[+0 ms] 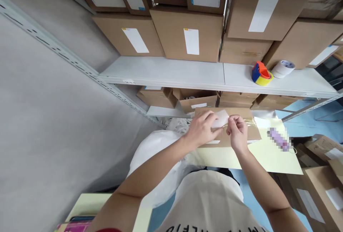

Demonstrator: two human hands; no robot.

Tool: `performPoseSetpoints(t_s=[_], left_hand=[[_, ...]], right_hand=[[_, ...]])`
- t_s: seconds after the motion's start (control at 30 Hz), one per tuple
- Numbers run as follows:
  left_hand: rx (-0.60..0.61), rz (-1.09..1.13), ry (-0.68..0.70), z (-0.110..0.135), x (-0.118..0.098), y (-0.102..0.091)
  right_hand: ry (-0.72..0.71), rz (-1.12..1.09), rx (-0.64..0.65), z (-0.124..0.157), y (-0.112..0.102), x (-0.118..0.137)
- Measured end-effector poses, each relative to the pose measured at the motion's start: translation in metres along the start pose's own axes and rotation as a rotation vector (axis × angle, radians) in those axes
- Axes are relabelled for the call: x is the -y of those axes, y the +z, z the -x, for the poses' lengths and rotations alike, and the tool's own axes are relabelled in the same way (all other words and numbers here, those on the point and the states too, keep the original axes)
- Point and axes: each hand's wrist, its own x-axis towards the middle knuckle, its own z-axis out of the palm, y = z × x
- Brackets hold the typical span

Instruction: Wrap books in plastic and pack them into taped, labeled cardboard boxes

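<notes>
The pale slip (221,118) is held above a cardboard carton (224,141), which lies toward the far left corner of the table (270,162). The left hand (200,126) clamps the slip between thumb and fingers; the right hand (238,130) pinches its right corner. It looks light, thin and bendy, likely to crease, so opposite edges seem the best hold.

I'm watching the bare left hand (203,126) holding a small, whitish, flat slip (220,118) above a brown cardboard box (225,139), while the bare right hand (238,129) is pinching at its right corner. The taped box is resting on a pale yellow tabletop (278,162), below a light grey metal shelf (171,68).
</notes>
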Motion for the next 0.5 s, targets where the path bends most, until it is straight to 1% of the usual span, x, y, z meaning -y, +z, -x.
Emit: performPoseSetpoints(t_s=[0.07, 0.13, 0.17, 0.2, 0.23, 0.27, 0.3, 0.33, 0.37, 0.4, 0.47, 0.5], left_hand=[[-0.032, 0.049, -0.012, 0.0, -0.008, 0.009], [-0.072, 0.123, -0.07, -0.001, -0.01, 0.012], [-0.088, 0.171, -0.124, -0.001, -0.01, 0.012], [-0.103, 0.232, -0.198, -0.003, -0.01, 0.012], [-0.114, 0.311, -0.289, -0.004, -0.01, 0.012], [-0.121, 0.407, -0.388, -0.006, -0.01, 0.013], [-0.129, 0.515, -0.483, -0.008, -0.01, 0.015], [-0.138, 0.623, -0.568, -0.01, -0.011, 0.018], [-0.152, 0.721, -0.639, -0.012, -0.011, 0.022], [-0.162, 0.802, -0.698, -0.014, -0.012, 0.027], [-0.165, 0.895, -0.793, -0.018, -0.012, 0.036], [-0.155, 0.909, -0.834, -0.02, -0.012, 0.04]], right_hand=[[-0.026, 0.028, 0.059, 0.001, -0.005, 0.0], [-0.113, 0.115, 0.145, 0.001, -0.016, 0.001], [-0.177, 0.181, 0.175, 0.001, -0.024, 0.001], [-0.245, 0.258, 0.176, 0.001, -0.033, 0.001], [-0.304, 0.338, 0.144, 0.001, -0.043, 0.001], [-0.342, 0.409, 0.091, 0.001, -0.053, 0.0], [-0.348, 0.458, 0.037, -0.001, -0.063, 0.0], [-0.327, 0.476, 0.002, -0.002, -0.071, -0.002], [-0.281, 0.461, 0.002, -0.005, -0.078, -0.003], [-0.22, 0.423, 0.029, -0.009, -0.084, -0.004], [-0.104, 0.328, 0.072, -0.019, -0.092, -0.005], [-0.064, 0.295, 0.066, -0.025, -0.094, -0.006]])
